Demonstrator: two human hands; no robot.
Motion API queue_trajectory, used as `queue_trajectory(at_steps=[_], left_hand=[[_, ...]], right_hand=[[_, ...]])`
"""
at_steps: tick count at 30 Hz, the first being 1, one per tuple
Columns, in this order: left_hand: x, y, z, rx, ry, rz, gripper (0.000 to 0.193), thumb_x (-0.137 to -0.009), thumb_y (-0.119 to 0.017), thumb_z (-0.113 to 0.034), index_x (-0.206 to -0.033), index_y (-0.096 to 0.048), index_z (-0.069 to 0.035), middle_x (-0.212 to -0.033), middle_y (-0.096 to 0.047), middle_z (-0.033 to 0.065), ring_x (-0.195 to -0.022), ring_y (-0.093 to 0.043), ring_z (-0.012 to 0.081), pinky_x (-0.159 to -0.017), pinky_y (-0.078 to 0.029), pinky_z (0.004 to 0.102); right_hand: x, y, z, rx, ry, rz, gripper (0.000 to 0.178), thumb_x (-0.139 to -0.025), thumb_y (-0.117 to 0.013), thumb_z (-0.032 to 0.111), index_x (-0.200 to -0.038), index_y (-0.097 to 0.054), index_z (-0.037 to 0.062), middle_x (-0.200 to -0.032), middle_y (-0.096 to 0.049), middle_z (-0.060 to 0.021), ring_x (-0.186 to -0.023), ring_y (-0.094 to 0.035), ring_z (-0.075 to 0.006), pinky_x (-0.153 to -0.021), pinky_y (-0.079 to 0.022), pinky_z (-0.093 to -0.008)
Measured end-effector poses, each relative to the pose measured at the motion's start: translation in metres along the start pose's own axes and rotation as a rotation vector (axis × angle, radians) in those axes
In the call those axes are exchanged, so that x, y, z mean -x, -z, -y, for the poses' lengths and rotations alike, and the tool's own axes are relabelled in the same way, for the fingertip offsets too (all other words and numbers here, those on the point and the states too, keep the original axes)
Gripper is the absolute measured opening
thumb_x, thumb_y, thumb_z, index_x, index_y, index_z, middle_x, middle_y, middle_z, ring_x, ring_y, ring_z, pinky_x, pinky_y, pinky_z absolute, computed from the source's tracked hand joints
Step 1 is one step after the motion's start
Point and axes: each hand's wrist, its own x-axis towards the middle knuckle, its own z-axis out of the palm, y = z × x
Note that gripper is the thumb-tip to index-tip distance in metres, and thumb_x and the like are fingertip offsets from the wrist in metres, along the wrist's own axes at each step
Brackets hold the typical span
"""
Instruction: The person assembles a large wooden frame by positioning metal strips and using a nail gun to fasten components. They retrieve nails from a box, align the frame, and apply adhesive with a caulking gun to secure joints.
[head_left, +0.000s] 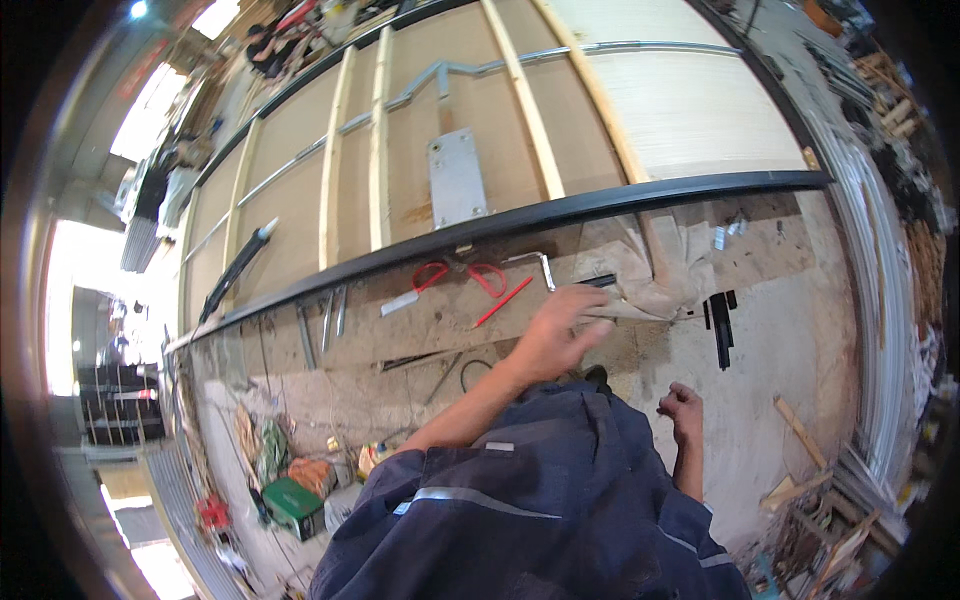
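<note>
My left hand [563, 335] reaches over the near edge of the workbench, fingers stretched and thumb apart, with nothing visible in it. Just past its fingertips lies a short black strip [598, 281]. To its left are red-handled scissors [488, 279], a red pencil [503, 302] and a bent silver metal rod [546, 270]. My right hand [682, 408] hangs low by my right side with its fingers curled; what they hold, if anything, cannot be made out. Beyond the tools, a large panel with a black frame [560, 208] carries wooden battens [378, 140] and a grey metal plate [456, 180].
Crumpled pale sheeting [640, 275] sits under the frame's edge. Short black pieces [720, 330] lie to the right. On the left floor stands a green case [293, 507]. Long metal profiles [875, 280] are stacked along the right. Another person [268, 50] is far off at upper left.
</note>
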Motion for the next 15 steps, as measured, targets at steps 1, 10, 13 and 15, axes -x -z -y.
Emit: queue_trajectory(at_steps=[1,10,13,15], left_hand=[[-0.005,-0.009,-0.013,-0.029,-0.044,0.053,0.039,-0.089,-0.070,-0.020,-0.123,-0.061,-0.003,-0.126,-0.062,0.0174,-0.123,-0.054,0.0362,-0.106,-0.042,0.0453],[-0.038,-0.096,-0.122,0.070,-0.470,0.187,0.052,-0.083,-0.074,-0.034,-0.124,-0.058,-0.007,-0.131,-0.056,0.0164,-0.131,-0.045,0.0402,-0.111,-0.036,0.0493],[-0.015,-0.139,-0.098,-0.034,-0.434,0.118,0.045,-0.079,-0.076,-0.042,-0.107,-0.065,-0.008,-0.115,-0.063,0.0162,-0.119,-0.054,0.0358,-0.107,-0.037,0.0499],[-0.015,-0.154,-0.075,-0.031,-0.526,0.127,0.040,-0.077,-0.078,-0.044,-0.094,-0.069,-0.009,-0.102,-0.068,0.0159,-0.108,-0.061,0.0319,-0.103,-0.039,0.0502]], right_hand=[[0.000,-0.007,0.021,-0.023,0.026,0.040,0.044,-0.075,-0.070,-0.001,-0.116,-0.060,-0.0101,-0.080,-0.059,-0.0036,-0.069,-0.063,-0.0161,-0.065,-0.059,-0.0334],[0.046,-0.096,0.169,-0.905,0.041,0.730,0.057,-0.101,-0.041,0.056,-0.135,-0.058,0.0122,-0.126,-0.064,-0.0163,-0.108,-0.061,-0.0320,-0.100,-0.045,-0.0492],[0.041,-0.104,0.154,-0.929,-0.086,1.190,0.062,-0.101,-0.031,0.063,-0.137,-0.057,0.0192,-0.127,-0.062,-0.0126,-0.110,-0.056,-0.0321,-0.098,-0.042,-0.0475],[0.052,-0.093,0.162,-0.949,-0.042,1.107,0.058,-0.102,-0.032,0.060,-0.131,-0.061,0.0200,-0.112,-0.065,-0.0074,-0.099,-0.056,-0.0272,-0.089,-0.045,-0.0434]])
